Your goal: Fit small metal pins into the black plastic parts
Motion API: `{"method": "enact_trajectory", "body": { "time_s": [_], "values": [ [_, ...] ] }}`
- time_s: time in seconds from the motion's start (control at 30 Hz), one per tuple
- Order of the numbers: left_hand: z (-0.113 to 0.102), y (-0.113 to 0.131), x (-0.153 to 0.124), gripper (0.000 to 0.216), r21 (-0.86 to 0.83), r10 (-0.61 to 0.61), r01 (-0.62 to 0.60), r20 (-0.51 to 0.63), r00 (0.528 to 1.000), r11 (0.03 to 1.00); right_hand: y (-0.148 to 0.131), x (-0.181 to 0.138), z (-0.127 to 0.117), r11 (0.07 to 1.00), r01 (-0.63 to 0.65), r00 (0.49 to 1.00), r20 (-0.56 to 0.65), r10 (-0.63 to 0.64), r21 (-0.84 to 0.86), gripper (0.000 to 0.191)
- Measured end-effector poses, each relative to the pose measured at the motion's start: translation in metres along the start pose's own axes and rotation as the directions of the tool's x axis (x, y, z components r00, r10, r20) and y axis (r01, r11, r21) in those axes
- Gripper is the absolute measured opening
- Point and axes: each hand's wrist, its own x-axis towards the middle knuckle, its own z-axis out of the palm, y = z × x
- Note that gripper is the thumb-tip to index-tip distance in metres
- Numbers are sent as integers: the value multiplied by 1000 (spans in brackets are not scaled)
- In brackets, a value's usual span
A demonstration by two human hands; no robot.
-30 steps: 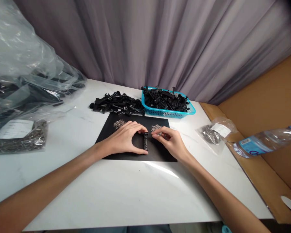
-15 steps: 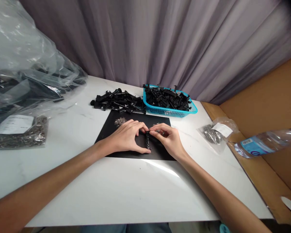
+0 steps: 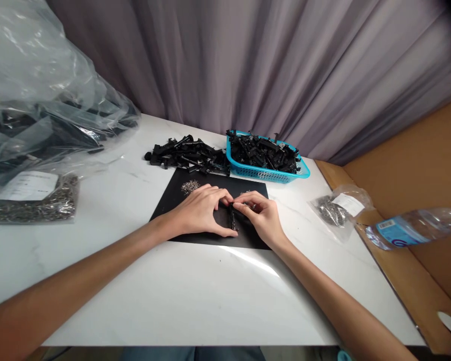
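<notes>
Black plastic part (image 3: 233, 220), slim and long, stands on end on a black mat (image 3: 173, 216) at mid-bench. Both hands are on it.

- Left hand (image 3: 199, 213): curled round the part from the left, thumb low, forefinger at the top. Grasping, firm.
- Right hand (image 3: 261, 215): fingertips pinched at the part's upper end, ring visible on one finger. Whether something small sits between those fingertips is hidden.
- Small silver metal pieces lie in two little heaps on the mat, one (image 3: 190, 187) behind the left hand, one (image 3: 245, 192) just behind the right.
- Loose heap of black parts (image 3: 188, 153) sits beyond the mat, and a blue basket (image 3: 302, 173) filled with more is beside it on the right.
- White bench (image 3: 195, 291): small clear bag (image 3: 334, 208) to the right, water bottle (image 3: 409, 228) on its side further right, large plastic sack (image 3: 41, 115) at far left with a flat bag of metal bits (image 3: 33, 200) in front of it.

Risks, as judged from here:
- The part is narrow and held only at its ends, so a sideways push at the top could tip or twist it out of the left hand's grip.
- Any tiny piece fumbled at the fingertips would land on the mat near the nearer heap and be hard to tell from the rest.
- The right wrist is close to that heap, and a sweep back could scatter it.
</notes>
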Motion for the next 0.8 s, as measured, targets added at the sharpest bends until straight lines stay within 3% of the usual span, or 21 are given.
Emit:
{"method": "enact_trajectory", "body": {
  "time_s": [0.27,0.5,0.8],
  "values": [
    [3,-3,0,67,17,42,-41,-30,999,999,-1,-8,6,978,80,996,-29,-88,-195,9],
    [-1,2,1,67,18,7,-7,-6,1000,1000,0,-12,9,918,204,974,-25,-225,-341,9],
    [-1,1,1,65,-1,16,-16,-14,1000,1000,2,-14,10,819,254,948,-37,-317,-515,11]
  ]
}}
